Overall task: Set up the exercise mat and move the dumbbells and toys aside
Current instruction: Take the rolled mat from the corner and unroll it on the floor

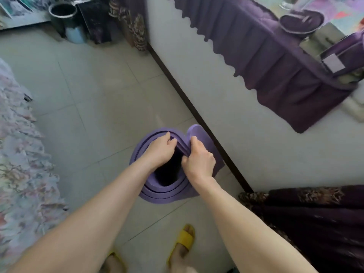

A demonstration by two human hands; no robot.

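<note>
Gray floor tiles hold the purple mat, rolled and standing on end by the wall. Both hands pinch its top edge, left hand and right hand, equally near.

- One rolled purple exercise mat, standing on end on the floor.
- Two hands of mine on its top edge: my left hand and my right hand.
- Two yellow slippers on my feet: one in full view, one partly hidden by my arm.
- One dark round bin by the far wall.
- One pale blue container just beside it.
</note>
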